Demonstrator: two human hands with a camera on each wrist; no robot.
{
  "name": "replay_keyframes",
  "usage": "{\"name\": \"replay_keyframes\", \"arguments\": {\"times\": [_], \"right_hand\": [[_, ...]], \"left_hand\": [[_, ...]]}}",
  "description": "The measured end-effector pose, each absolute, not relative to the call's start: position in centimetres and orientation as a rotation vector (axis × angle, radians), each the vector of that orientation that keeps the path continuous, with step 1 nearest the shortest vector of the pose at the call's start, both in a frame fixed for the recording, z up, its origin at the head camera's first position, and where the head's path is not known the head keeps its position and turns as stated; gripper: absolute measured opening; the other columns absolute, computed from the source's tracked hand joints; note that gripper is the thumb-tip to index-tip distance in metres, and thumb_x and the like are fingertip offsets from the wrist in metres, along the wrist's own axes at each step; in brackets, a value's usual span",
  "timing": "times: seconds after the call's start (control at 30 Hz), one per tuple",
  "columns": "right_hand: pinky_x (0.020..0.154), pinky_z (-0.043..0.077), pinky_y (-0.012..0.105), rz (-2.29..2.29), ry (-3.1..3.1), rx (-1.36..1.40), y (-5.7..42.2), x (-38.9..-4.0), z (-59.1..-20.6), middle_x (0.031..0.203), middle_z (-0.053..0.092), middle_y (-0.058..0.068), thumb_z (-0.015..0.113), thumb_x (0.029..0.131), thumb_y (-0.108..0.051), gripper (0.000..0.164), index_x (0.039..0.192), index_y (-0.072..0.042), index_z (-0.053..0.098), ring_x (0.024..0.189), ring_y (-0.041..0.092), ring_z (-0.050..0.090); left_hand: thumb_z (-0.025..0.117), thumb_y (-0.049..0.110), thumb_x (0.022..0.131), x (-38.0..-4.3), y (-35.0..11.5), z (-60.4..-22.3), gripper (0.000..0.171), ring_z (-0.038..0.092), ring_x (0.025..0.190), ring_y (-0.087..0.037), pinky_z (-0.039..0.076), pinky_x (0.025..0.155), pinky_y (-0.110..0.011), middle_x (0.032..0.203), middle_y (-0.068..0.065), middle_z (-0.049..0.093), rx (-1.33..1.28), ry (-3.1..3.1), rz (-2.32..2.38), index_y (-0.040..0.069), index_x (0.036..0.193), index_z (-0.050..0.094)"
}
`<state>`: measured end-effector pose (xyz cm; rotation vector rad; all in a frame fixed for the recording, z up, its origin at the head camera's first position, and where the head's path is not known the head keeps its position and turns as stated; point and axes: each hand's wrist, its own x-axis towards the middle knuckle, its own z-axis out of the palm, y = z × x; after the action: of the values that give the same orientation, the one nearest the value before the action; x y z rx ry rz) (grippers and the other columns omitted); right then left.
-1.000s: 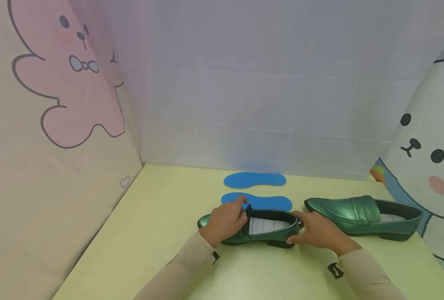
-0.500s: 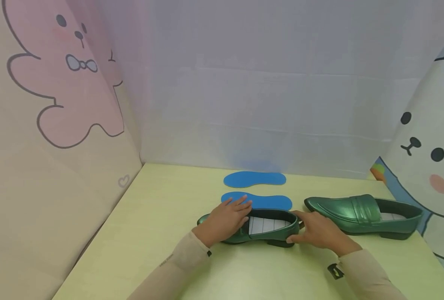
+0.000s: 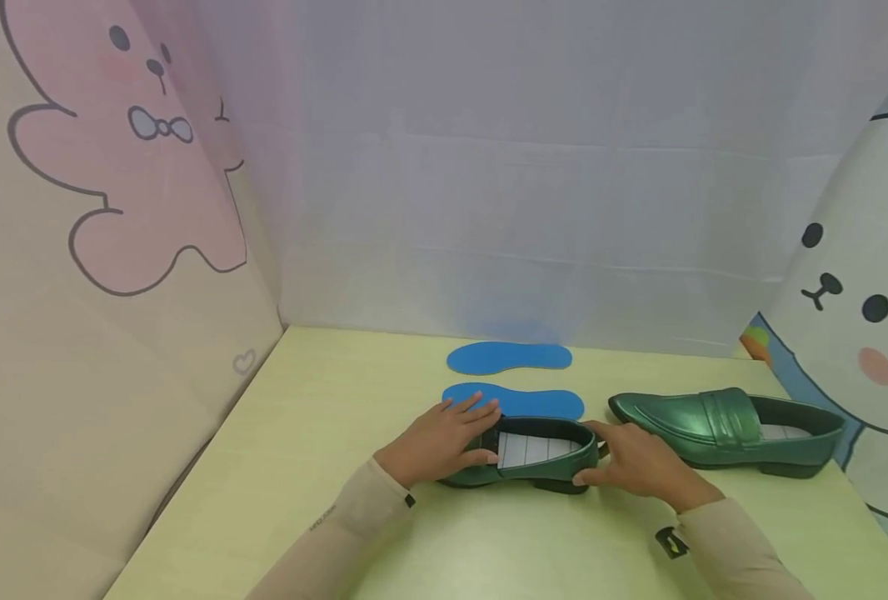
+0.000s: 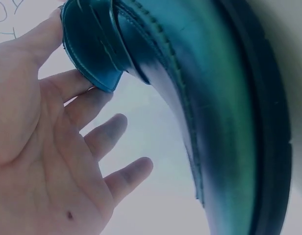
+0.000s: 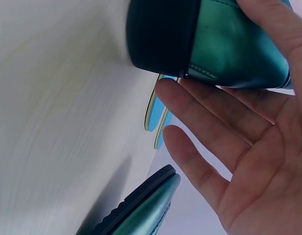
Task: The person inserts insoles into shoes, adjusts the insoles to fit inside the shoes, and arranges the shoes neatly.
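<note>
A metallic green loafer [image 3: 522, 475] sits on the table, toe to the left, with a pale lined insole [image 3: 534, 449] inside. My left hand [image 3: 435, 440] lies across its front upper, fingers spread and fairly straight, thumb at the edge of the opening. The left wrist view has those fingertips touching the loafer's tongue flap [image 4: 89, 44]; the toe is mostly covered by the hand in the head view. At the heel, my right hand [image 3: 635, 465] grips the loafer, thumb on the near side and fingers around the back.
Two blue insoles [image 3: 507, 357] lie flat behind the loafer, the nearer blue insole [image 3: 537, 404] close to its far side. A second green loafer [image 3: 687, 427] stands to the right on the pale yellow table [image 3: 324, 400]. Printed fabric walls enclose the back and sides.
My left fingers, earlier pinching the raised tongue edge, have let go and spread over the upper, the hand shifting slightly left. My right hand keeps its hold on the heel.
</note>
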<state>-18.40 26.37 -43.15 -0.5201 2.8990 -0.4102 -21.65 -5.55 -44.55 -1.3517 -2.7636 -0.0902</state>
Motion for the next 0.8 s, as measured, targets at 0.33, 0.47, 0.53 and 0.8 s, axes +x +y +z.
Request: {"name": "replay_keyframes", "arguments": {"times": [0.33, 0.47, 0.53, 0.8], "right_hand": [[0.063, 0.05, 0.04, -0.414, 2.886, -0.512, 26.4, -18.4, -43.2, 0.093, 0.064, 0.0, 0.067, 0.066, -0.068, 0.094, 0.133, -0.006, 0.048, 0.076, 0.013, 0.057], [0.065, 0.05, 0.041, -0.426, 2.877, -0.516, 26.4, -18.5, -43.4, 0.096, 0.064, 0.001, 0.067, 0.066, -0.069, 0.095, 0.133, -0.005, 0.047, 0.078, 0.014, 0.058], [0.066, 0.05, 0.042, -0.435, 2.875, -0.521, 26.4, -18.5, -43.4, 0.097, 0.064, 0.001, 0.067, 0.065, -0.07, 0.096, 0.133, -0.005, 0.047, 0.078, 0.014, 0.058], [0.067, 0.05, 0.04, -0.444, 2.871, -0.551, 26.5, -18.6, -43.4, 0.093, 0.063, -0.001, 0.065, 0.066, -0.071, 0.097, 0.133, -0.004, 0.047, 0.076, 0.012, 0.057]], "left_hand": [[0.027, 0.063, 0.092, -21.5, -5.7, -45.1, 0.074, 0.018, 0.137, -0.024, 0.028, 0.105, -0.049, 0.152, -0.003, 0.022, -1.33, -2.804, -0.146, 0.016, 0.149, 0.021], [0.028, 0.063, 0.091, -21.4, -5.8, -45.5, 0.075, 0.018, 0.137, -0.024, 0.028, 0.105, -0.049, 0.152, -0.003, 0.022, -1.314, -2.827, -0.202, 0.017, 0.149, 0.019], [0.029, 0.064, 0.091, -21.4, -5.8, -45.8, 0.076, 0.018, 0.137, -0.024, 0.028, 0.105, -0.049, 0.152, -0.003, 0.022, -1.31, -2.832, -0.232, 0.017, 0.149, 0.019], [0.034, 0.062, 0.089, -21.3, -5.8, -46.0, 0.077, 0.032, 0.132, -0.021, 0.036, 0.101, -0.036, 0.152, -0.002, 0.02, -1.293, -2.88, -0.382, 0.018, 0.149, 0.017]]}}
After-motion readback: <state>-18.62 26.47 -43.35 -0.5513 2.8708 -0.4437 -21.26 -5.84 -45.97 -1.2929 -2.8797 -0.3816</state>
